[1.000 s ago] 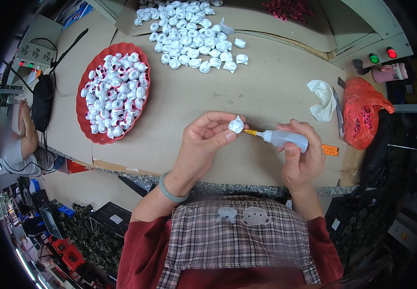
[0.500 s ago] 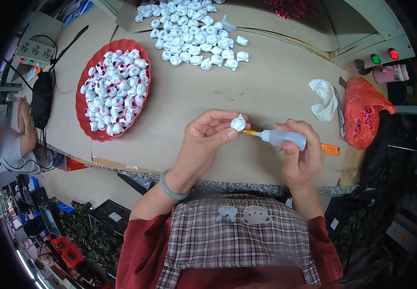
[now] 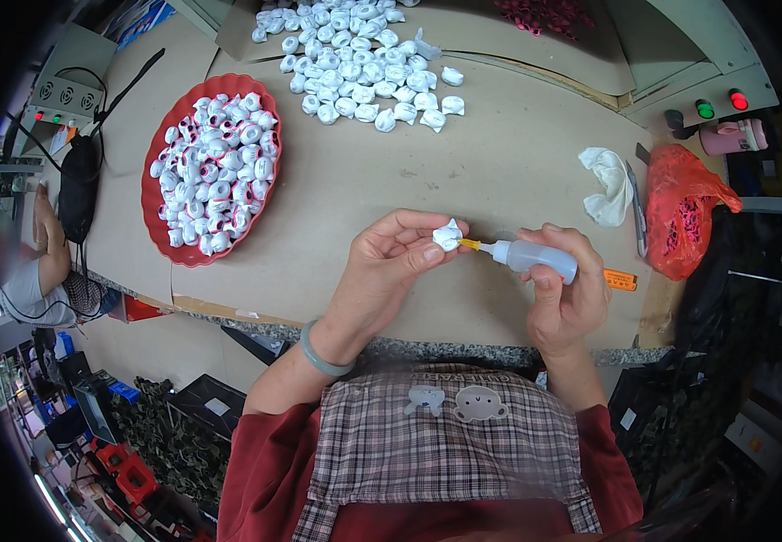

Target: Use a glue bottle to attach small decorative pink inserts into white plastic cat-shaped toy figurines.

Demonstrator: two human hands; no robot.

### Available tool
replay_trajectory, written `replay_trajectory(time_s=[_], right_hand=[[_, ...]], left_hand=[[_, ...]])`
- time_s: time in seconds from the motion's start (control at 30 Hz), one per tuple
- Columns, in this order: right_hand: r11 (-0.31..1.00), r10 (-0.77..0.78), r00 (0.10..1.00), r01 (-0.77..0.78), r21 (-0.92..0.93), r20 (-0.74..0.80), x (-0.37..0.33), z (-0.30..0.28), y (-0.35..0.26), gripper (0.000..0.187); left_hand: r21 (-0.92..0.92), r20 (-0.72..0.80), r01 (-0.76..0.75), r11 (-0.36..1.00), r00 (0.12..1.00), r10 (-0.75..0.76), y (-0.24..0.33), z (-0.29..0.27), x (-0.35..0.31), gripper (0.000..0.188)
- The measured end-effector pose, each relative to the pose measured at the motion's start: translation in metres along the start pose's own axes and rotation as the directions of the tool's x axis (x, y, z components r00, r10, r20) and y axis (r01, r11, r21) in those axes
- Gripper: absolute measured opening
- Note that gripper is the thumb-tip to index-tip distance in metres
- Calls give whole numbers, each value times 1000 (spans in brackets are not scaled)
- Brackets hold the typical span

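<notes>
Between the thumb and fingers of my left hand (image 3: 397,253) is a small white rounded piece with pointed corners (image 3: 447,237). My right hand (image 3: 567,289) is closed round a translucent squeeze bottle (image 3: 540,260). The bottle lies nearly level, and its thin yellow tip (image 3: 470,244) meets the right side of the white piece; whether it enters an opening there is too small to tell. Up the table lies a loose heap of similar white pieces (image 3: 364,68). To the left stands a red scalloped tray (image 3: 152,203) full of white pieces, many with pink parts showing.
On the right are a crumpled white cloth (image 3: 606,187), a slim metal tool (image 3: 637,212), a red plastic bag (image 3: 680,208) with pink bits and an orange box-like item (image 3: 619,280). A pink bottle (image 3: 734,137) stands beyond. Another person's arm (image 3: 52,239) shows at far left.
The white piece has turned slightly in my left fingers. The bottle has shifted a little to the right and its tip now meets the piece's right side.
</notes>
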State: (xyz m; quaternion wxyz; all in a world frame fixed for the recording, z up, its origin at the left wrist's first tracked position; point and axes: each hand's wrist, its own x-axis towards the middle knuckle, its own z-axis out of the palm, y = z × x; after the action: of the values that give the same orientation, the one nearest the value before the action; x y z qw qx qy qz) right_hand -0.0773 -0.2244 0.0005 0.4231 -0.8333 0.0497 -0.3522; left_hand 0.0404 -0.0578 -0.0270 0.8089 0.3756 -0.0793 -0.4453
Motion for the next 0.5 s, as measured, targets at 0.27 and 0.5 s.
replay_trajectory(time_s=[0.27, 0.5], right_hand=[[999, -15, 1000, 16, -36, 9, 0, 0, -2, 39], [1000, 12, 1000, -12, 11, -7, 0, 0, -2, 37]], left_hand=[[-8, -6, -16, 1000, 1000, 16, 0, 0, -1, 28], [11, -34, -12, 1000, 999, 12, 0, 1, 0, 28]])
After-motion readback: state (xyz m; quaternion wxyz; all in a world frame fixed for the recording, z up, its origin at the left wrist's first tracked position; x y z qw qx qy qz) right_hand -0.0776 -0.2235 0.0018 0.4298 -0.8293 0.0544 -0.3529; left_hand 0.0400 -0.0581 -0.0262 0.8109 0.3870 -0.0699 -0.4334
